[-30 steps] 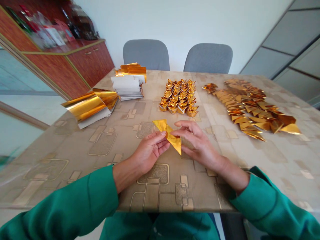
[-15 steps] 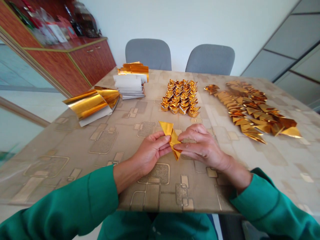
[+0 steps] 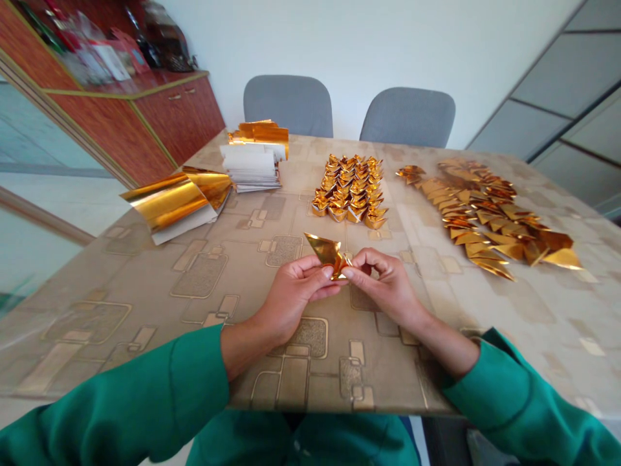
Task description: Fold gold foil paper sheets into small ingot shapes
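Note:
Between my hands, above the table, is a folded gold paper (image 3: 324, 249) with a pointed end rising toward the far left. My left hand (image 3: 298, 285) grips its left side, thumb on top and fingers beneath. With thumb and fingertips, my right hand (image 3: 385, 281) pinches the crumpled near-right end. The underside of the paper is hidden by my fingers. Beyond it stand close rows of finished-looking gold paper ingots (image 3: 349, 191). To the right lies a spread of flat folded gold papers (image 3: 485, 213), overlapping in rows.
A stack of gold and white paper sheets (image 3: 252, 165) stands at the back left, with curled gold sheets (image 3: 174, 200) in front of it. A patterned cloth covers the table (image 3: 204, 349). Two grey chairs (image 3: 288, 103) stand behind it; a wooden cabinet (image 3: 179, 116) is at the left.
The near end of the gold paper has been folded up and in, so it no longer points toward me. My right hand has turned and now pinches that end.

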`<state>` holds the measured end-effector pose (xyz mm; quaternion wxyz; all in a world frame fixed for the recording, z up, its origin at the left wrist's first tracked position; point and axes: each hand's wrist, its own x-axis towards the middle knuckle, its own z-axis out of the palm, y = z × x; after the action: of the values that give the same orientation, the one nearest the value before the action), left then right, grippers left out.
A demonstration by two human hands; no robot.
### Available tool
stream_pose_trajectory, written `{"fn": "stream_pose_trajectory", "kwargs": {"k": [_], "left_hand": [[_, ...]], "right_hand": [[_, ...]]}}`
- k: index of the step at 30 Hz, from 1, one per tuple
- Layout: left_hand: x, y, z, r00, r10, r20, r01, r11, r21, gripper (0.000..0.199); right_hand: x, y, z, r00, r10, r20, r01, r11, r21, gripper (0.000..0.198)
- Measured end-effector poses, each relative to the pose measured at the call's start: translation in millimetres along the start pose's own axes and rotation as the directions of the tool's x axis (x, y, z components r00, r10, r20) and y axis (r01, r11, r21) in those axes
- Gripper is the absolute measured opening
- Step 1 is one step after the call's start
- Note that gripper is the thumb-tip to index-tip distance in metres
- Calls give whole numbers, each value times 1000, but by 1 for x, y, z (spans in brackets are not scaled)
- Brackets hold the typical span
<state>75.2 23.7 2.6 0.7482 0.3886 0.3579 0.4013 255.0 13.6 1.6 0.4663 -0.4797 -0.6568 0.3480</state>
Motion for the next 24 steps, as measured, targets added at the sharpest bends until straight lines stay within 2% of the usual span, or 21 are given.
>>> {"fn": "stream_pose_trajectory", "kwargs": {"k": [4,8,10,12,13,15,18,21,24], "left_hand": [[-1,-1,2,1000,13,23,-14,999,47,17],[-2,1,6,998,50,-34,-47,996,72,18],[-1,1,6,997,47,-53,-45,998,47,19],[1,2,4,998,24,-58,-24,1000,-5,19],[2,3,3,998,7,-64,-10,999,-38,18],[5,5,0,996,-27,-80,19,995,-103,16],[9,8,-2,995,-69,-77,57,988,-144,14],[8,9,-2,995,-79,-60,71,990,-118,13],[5,8,0,997,-47,-58,43,997,-61,14]], "right_hand": [[0,4,-1,996,66,61,-68,997,25,31],[0,4,-2,996,54,74,-56,998,20,29],[0,1,-2,998,0,55,0,1000,5,24],[-1,-2,-3,991,-116,62,119,991,-55,14],[-1,-4,-3,979,-187,79,194,976,-103,10],[-1,-5,-5,943,-305,134,328,923,-202,14],[1,-5,-9,887,-413,206,458,840,-289,20],[2,-2,-11,862,-443,245,499,823,-270,15],[1,-1,-10,896,-375,237,420,888,-186,9]]}}
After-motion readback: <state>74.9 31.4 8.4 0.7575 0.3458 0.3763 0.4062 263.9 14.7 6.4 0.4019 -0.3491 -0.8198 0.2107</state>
